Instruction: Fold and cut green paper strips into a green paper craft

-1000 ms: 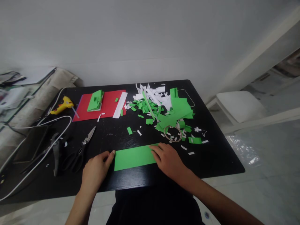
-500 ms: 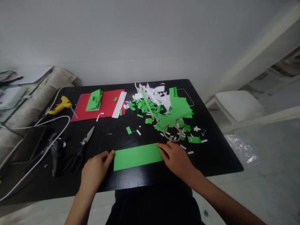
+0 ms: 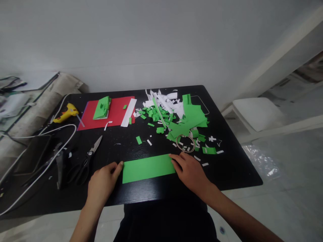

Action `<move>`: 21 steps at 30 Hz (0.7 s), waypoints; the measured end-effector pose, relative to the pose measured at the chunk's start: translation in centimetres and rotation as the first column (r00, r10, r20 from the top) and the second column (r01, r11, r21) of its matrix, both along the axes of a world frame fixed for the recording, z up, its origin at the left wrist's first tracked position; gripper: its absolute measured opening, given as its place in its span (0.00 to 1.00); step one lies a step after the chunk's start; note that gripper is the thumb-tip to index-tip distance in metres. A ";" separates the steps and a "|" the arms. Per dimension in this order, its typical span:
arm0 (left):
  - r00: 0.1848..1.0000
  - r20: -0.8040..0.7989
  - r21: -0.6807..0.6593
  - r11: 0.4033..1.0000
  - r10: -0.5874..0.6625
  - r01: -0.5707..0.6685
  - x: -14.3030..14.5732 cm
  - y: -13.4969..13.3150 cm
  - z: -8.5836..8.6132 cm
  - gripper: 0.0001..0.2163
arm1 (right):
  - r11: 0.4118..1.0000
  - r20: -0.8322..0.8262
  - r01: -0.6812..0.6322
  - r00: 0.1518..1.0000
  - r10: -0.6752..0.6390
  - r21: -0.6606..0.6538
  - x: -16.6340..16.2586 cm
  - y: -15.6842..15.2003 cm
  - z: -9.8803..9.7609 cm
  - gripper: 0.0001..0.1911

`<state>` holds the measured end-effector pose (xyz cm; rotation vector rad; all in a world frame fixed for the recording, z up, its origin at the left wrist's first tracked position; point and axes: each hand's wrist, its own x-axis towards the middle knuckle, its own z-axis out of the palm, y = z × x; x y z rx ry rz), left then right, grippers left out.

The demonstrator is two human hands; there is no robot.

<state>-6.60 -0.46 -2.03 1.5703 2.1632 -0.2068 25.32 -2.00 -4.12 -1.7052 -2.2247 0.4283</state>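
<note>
A long green paper strip (image 3: 147, 168) lies flat near the front edge of the black table (image 3: 151, 195). My left hand (image 3: 103, 184) rests at the strip's left end with its fingers curled, and its thumb tip presses against the corner. At the strip's right end lies my right hand (image 3: 191, 170), fingers stretched flat with their tips on the paper's edge.
Scissors (image 3: 87, 161) lie left of my left hand, beside a black tool and white cables. A yellow glue gun (image 3: 66, 113) and a red sheet (image 3: 108, 112) with folded green paper sit at the back left. Green and white scraps (image 3: 176, 117) and a ring (image 3: 186, 143) lie behind my right hand.
My right hand slid from the middle of the strip to its right end, uncovering more green paper. My left hand stayed in place.
</note>
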 end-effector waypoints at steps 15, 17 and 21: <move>0.991 -0.054 0.120 0.984 -0.126 0.132 3.7 0.4 0.7 0.21 | 1.000 0.000 -0.006 1.000 0.006 -0.016 -0.1 0.1 -0.1 0.15; 0.973 -0.051 0.138 0.963 -0.227 0.232 6.1 0.7 0.8 0.21 | 1.000 0.019 -0.010 1.000 0.011 -0.030 -0.2 0.1 0.1 0.14; 0.944 -0.046 0.132 0.935 -0.326 0.329 10.0 1.5 1.0 0.19 | 0.998 0.099 -0.019 0.995 0.024 -0.052 -0.5 0.1 0.5 0.14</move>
